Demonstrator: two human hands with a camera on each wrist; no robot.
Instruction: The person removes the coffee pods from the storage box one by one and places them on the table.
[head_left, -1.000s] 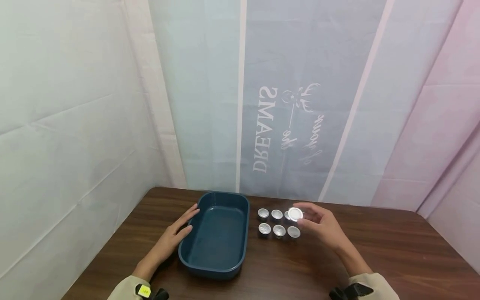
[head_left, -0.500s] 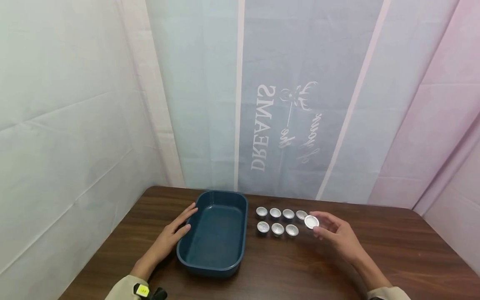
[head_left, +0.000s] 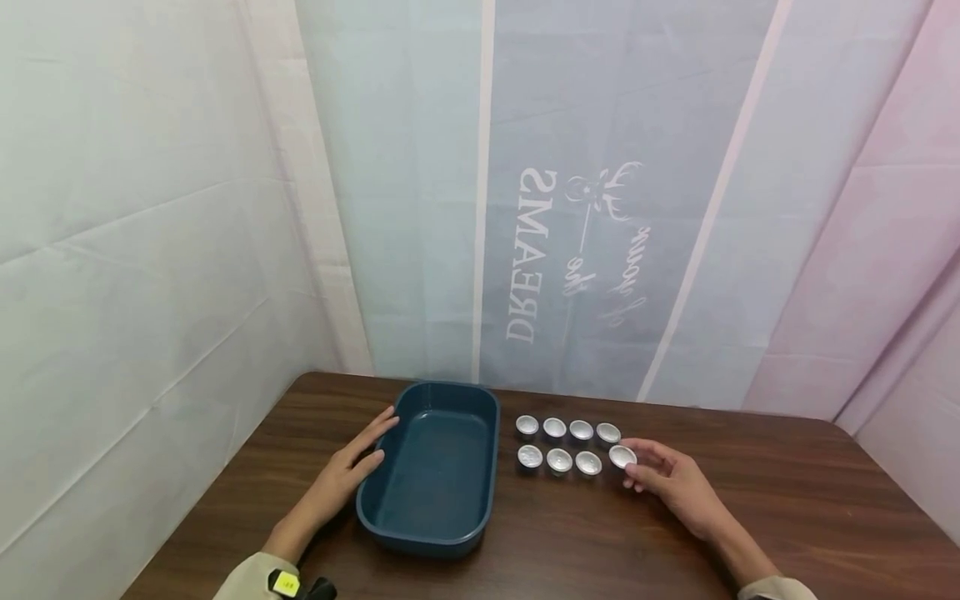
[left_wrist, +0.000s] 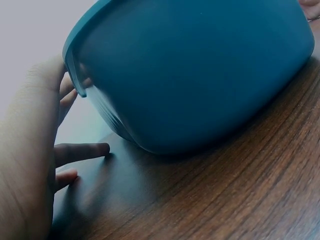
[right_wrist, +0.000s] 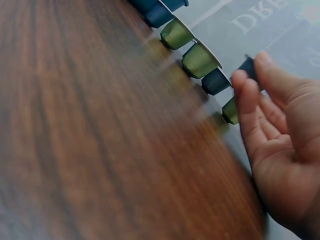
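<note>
Between thumb and fingers my right hand (head_left: 671, 482) pinches a coffee capsule (head_left: 622, 456), its silver lid facing up. The right wrist view shows that capsule's dark blue body (right_wrist: 248, 68). It sits at the right end of the nearer of two rows of coffee capsules (head_left: 558, 461), low over the table. My left hand (head_left: 337, 475) lies along the left side of a deep blue plastic basin (head_left: 427, 546), fingers loosely extended at its rim. In the left wrist view some fingertips touch the table beside the basin (left_wrist: 200, 80).
The farther row of capsules (head_left: 554, 428) stands lid up, just right of the basin. Green capsule bodies (right_wrist: 201, 61) alternate with dark blue ones in the right wrist view. Brown wooden table (head_left: 585, 550) extends in front and to the right; cloth curtains (head_left: 420, 208) hang behind it.
My right hand has set one capsule at the right end of the far row, then brought another toward me to the near row's end. My left hand stays at the basin.
</note>
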